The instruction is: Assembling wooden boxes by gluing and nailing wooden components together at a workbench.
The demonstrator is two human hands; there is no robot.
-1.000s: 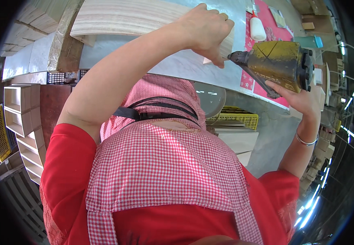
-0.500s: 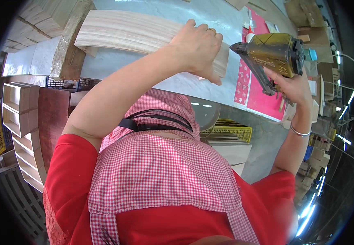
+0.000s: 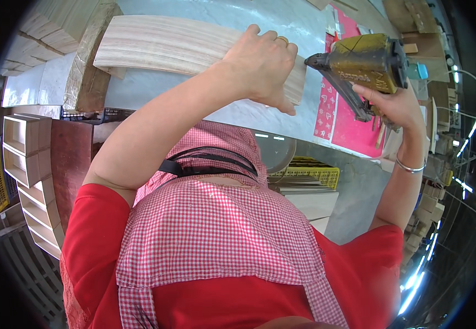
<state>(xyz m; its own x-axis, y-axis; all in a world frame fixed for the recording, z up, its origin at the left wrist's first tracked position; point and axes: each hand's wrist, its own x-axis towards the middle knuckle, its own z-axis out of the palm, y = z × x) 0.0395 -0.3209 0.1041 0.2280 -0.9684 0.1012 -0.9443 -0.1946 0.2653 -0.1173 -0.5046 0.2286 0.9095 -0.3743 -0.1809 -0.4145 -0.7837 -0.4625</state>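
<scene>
A long pale wooden board [image 3: 166, 46] lies crosswise over the table, with a bit of wood showing under its left end. My left hand [image 3: 264, 68] grips it near its right end, thumb at the near edge and fingers over the far side. In my right hand [image 3: 397, 107] is a worn yellow and black nail gun [image 3: 361, 63], fingers wrapped round its handle. The gun's nose points left and reaches the board's right end; whether it touches the wood I cannot tell.
A taped block [image 3: 91, 60] stands by the board's left end, beside stacked wooden pieces [image 3: 57, 30]. Under the right hand lies a pink sheet [image 3: 353, 129] on the pale tabletop [image 3: 221, 116]. Open wooden boxes [image 3: 27, 134] are stacked at left; a yellow crate [image 3: 315, 174] sits below the table.
The board and my left hand have shifted slightly left. The nail gun has moved a little left too, its nose now at the board's end, while my right wrist has swung outward.
</scene>
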